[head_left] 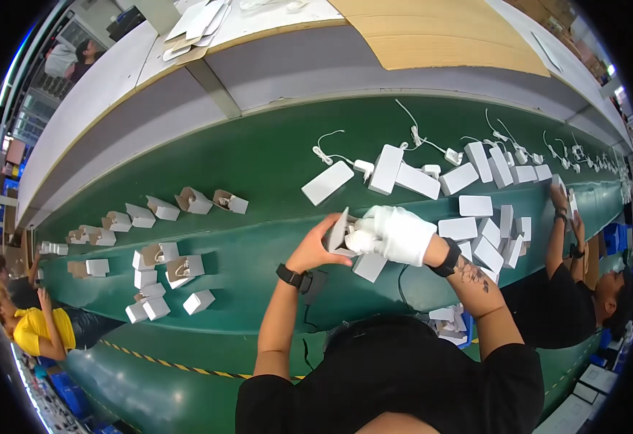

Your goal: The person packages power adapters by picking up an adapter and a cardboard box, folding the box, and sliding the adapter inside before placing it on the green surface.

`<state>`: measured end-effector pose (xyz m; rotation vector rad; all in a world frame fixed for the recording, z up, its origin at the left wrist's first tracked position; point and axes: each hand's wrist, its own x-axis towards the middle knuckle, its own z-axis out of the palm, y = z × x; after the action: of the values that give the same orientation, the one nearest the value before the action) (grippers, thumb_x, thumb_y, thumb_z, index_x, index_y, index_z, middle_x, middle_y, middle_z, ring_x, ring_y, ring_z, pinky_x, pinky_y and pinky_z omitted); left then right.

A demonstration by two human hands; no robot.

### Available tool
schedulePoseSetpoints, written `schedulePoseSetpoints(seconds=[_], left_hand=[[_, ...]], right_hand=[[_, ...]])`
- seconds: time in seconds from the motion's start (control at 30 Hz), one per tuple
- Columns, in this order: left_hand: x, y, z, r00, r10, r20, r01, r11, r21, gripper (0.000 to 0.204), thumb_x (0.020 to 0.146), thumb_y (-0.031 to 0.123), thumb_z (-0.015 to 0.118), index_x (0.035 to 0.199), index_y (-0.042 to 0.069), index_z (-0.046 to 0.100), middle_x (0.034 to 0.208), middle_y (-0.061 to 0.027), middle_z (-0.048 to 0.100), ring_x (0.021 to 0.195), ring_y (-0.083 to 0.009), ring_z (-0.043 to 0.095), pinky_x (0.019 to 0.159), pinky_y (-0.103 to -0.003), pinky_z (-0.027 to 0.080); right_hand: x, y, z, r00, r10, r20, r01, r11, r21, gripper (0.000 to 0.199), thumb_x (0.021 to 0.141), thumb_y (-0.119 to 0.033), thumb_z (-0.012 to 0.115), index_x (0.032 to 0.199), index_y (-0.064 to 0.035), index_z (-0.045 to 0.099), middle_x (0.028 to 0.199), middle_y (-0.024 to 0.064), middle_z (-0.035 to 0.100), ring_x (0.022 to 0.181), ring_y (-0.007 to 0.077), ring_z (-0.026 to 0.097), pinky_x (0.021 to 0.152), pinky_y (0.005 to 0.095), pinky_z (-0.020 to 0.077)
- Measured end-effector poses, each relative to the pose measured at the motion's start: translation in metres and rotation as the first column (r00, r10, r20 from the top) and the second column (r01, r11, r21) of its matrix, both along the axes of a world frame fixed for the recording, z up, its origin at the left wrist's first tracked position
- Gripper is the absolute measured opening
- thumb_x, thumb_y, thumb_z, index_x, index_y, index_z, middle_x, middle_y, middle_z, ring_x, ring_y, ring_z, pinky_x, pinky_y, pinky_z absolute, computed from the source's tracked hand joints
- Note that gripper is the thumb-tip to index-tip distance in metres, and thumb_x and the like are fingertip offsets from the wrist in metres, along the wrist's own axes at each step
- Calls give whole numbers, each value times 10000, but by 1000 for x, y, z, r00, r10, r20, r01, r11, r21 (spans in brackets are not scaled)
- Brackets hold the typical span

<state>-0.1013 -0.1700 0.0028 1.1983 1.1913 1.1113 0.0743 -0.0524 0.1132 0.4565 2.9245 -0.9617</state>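
Note:
My bare left hand [312, 250] is wrapped round a small white box [339, 230], its flap up and its opening turned to the right. In a white glove, my right hand [396, 230] reaches to that opening with its fingers drawn together. White stuff shows at the fingertips, but glove and contents blend, so what they pinch is unclear. Just below the glove, a closed white box [368, 267] lies on the green work surface. Beyond my hands are another closed white box [328, 184] and a white power adapter [363, 167] with its coiled cable [322, 154].
Closed white boxes [485, 252] are piled to my right; further adapters [454, 155] line the green belt [273, 152]. Opened boxes [194, 201] stand at the left. Co-workers sit either side, one in a yellow shirt [44, 331]. A dark cord [401, 286] hangs near me.

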Motion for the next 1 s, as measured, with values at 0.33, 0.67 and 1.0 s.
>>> schedulePoseSetpoints(seconds=[0.33, 0.67, 1.0], left_hand=[[18, 3, -40, 930, 358, 82, -363, 930, 59, 813, 523, 245, 890, 1205, 54, 492, 1202, -91, 557, 1099, -205, 529, 943, -346, 414], [-89, 20, -107, 668, 744, -10, -732, 660, 170, 828, 679, 117, 792, 1332, 53, 288, 1224, -92, 455, 1123, -214, 470, 987, -339, 375], [-69, -26, -86, 427, 881, -204, -870, 461, 173, 959, 721, 173, 756, 1435, 46, 129, 1454, -172, 225, 1342, -292, 239, 1082, -448, 210]], right_hand=[[-6, 8, -66, 972, -2, -237, 19, 998, 66, 118, 795, -145, 602, 898, -92, 626, 902, 110, 636, 855, 320, 610, 677, 398, 511], [-45, 141, -212, 946, -59, -319, 221, 838, 499, 302, 796, -153, 556, 1083, -65, 584, 807, 96, 642, 774, 284, 632, 724, 423, 496], [-94, 165, -230, 953, 145, 267, -293, 672, 680, 273, 768, -152, 568, 993, 2, 572, 674, 137, 616, 603, 266, 639, 500, 414, 506]])
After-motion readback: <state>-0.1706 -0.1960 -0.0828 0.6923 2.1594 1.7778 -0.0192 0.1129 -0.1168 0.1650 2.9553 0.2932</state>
